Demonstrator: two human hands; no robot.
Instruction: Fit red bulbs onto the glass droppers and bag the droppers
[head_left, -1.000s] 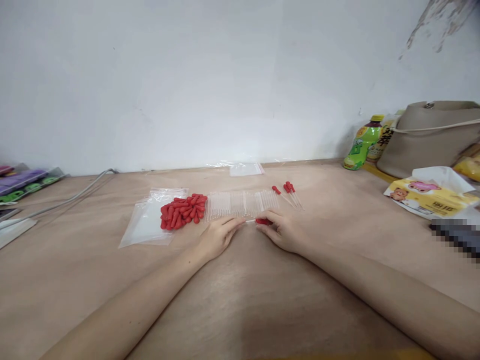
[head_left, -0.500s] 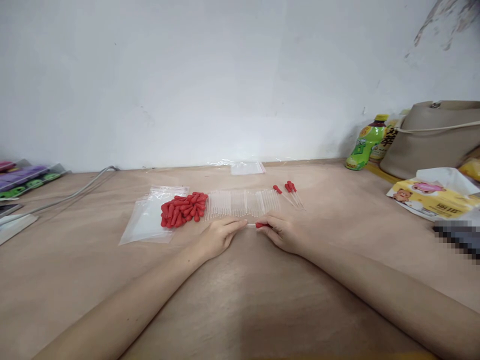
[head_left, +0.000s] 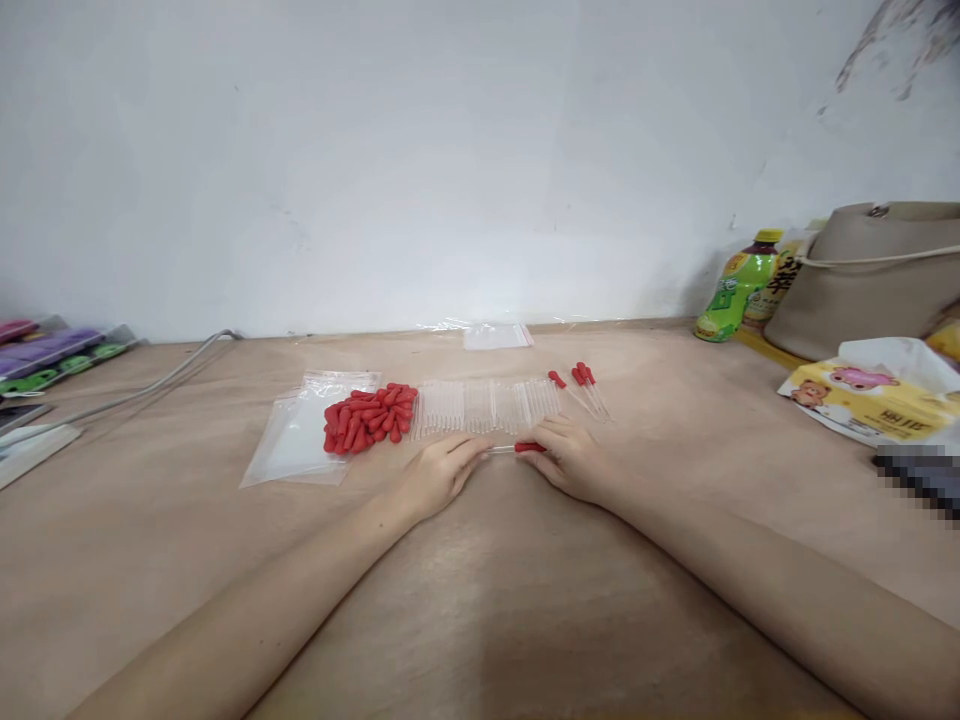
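My left hand (head_left: 448,473) pinches one end of a thin clear glass tube (head_left: 501,449). A red rubber bulb (head_left: 529,447) sits at the tube's other end, held between the thumb and fingers of my right hand (head_left: 568,458). Behind my hands lies a row of clear tubes (head_left: 480,405). Left of that row is a pile of red bulbs (head_left: 367,418), partly on clear plastic bags (head_left: 296,440). Several tubes with red bulbs on them (head_left: 585,375) rest beyond my right hand.
A small clear bag (head_left: 496,336) lies near the wall. At the right stand a green bottle (head_left: 739,285) and a beige bag (head_left: 862,280), with a yellow tissue pack (head_left: 874,395) and a dark object (head_left: 919,478) nearer. A grey cable (head_left: 169,375) and trays (head_left: 60,355) are at left.
The view has shifted slightly. More of the red bulb and tube now shows between my hands; both hands keep their hold.
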